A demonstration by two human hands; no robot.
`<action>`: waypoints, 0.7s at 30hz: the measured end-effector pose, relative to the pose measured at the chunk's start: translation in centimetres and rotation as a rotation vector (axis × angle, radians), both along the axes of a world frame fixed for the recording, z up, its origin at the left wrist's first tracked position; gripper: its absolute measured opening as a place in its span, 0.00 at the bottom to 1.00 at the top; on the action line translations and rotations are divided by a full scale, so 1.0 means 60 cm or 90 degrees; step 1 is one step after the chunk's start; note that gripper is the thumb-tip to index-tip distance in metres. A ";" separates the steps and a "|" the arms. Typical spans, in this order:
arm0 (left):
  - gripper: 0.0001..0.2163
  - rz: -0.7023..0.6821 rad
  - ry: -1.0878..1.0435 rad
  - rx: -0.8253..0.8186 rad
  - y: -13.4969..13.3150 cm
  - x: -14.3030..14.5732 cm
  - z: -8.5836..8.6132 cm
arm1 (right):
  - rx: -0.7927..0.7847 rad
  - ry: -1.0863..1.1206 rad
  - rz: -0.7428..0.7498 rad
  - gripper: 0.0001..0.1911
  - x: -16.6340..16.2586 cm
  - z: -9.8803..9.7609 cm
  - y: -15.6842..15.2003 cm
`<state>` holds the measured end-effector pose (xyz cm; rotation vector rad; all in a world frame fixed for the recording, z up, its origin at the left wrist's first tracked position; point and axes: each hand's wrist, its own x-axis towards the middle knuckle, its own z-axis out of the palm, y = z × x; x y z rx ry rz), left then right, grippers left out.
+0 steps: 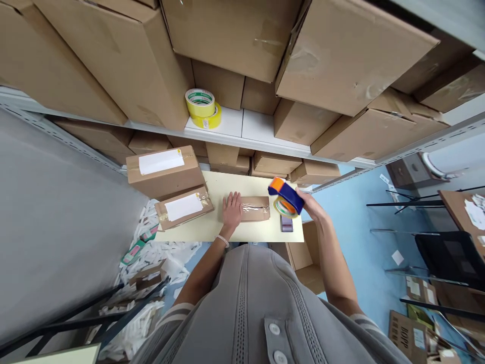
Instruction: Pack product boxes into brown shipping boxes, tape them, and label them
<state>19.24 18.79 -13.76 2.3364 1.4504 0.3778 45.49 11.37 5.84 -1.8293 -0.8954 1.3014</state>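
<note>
A small cardboard box (255,208) with shiny clear tape along its top lies on the pale table (227,233). My left hand (232,210) rests flat on its left end, fingers stretched out. Off the box's right end, my right hand (308,202) grips a blue and orange tape dispenser (290,194), held tilted above the table. A roll of tape sits in the dispenser. Below it on the table lies a small dark purple, flat item (287,223), whose kind I cannot make out.
Two cardboard boxes with white labels, an upper one (164,172) and a lower one (184,208), stand at the table's left. Yellow tape rolls (204,108) sit on the white shelf (227,122) among large cartons. An open carton (306,253) stands below the table's right end. Paper scraps (178,255) cover the floor at left.
</note>
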 end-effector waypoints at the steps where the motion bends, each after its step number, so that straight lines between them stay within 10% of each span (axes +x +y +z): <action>1: 0.27 0.000 -0.001 0.002 0.000 0.000 0.000 | 0.073 -0.027 0.020 0.29 -0.013 0.022 0.021; 8: 0.26 0.005 -0.026 0.009 -0.002 -0.003 0.007 | 0.328 -0.444 0.156 0.27 -0.113 0.088 0.209; 21: 0.26 0.005 -0.039 0.019 -0.002 -0.007 0.001 | 0.339 -0.847 0.120 0.24 -0.156 0.042 0.410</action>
